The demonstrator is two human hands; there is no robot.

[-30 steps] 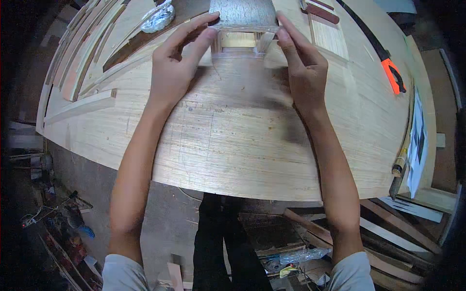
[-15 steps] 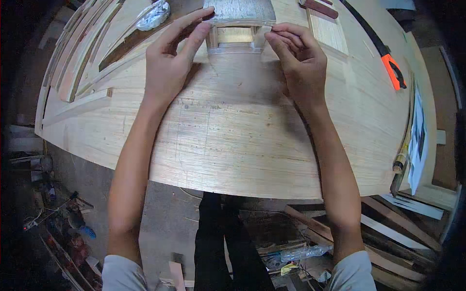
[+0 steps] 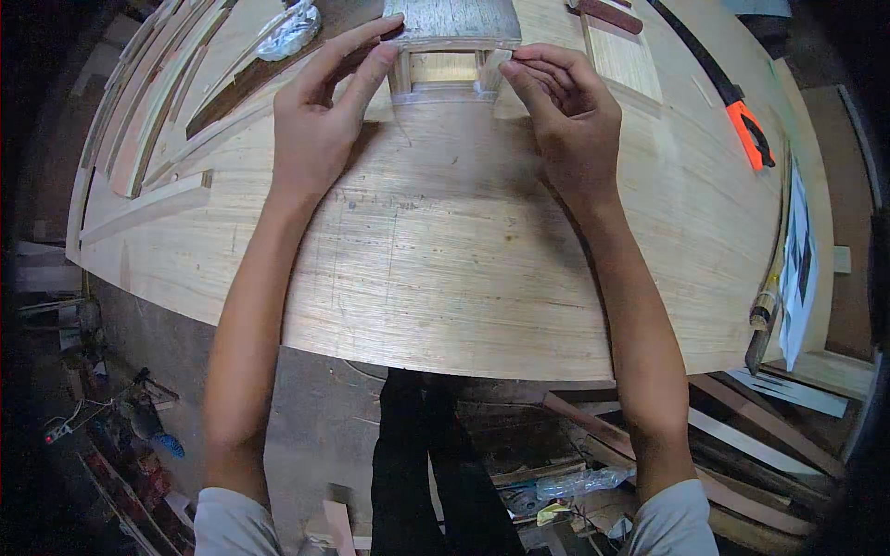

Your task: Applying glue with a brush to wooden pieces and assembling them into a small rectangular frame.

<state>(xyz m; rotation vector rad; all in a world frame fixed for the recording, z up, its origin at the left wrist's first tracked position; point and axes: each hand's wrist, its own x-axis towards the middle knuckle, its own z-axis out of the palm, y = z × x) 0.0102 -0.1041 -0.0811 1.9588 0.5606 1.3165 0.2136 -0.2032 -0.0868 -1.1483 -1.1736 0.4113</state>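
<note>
Two hands hold a small wooden frame (image 3: pixel 453 92) with a dark top panel (image 3: pixel 454 20) at the far middle of the workbench (image 3: pixel 445 278).
The left hand (image 3: pixel 320 97) grips the near left corner, forefinger on the dark panel and thumb at its front edge, while the right hand (image 3: pixel 577 107) pinches the near right corner with its fingers curled; whether anything small is hidden inside that curl, I cannot tell. The frame is box-like, its front opening showing a pale wooden surface within. Left of it, a crumpled clear plastic bag (image 3: pixel 289 37) lies near a dark board (image 3: pixel 227 104); its contents are too unclear to make out. On the floor below the bench, more clear plastic wrapping (image 3: pixel 582 484) lies among wooden offcuts (image 3: pixel 742 500).
</note>
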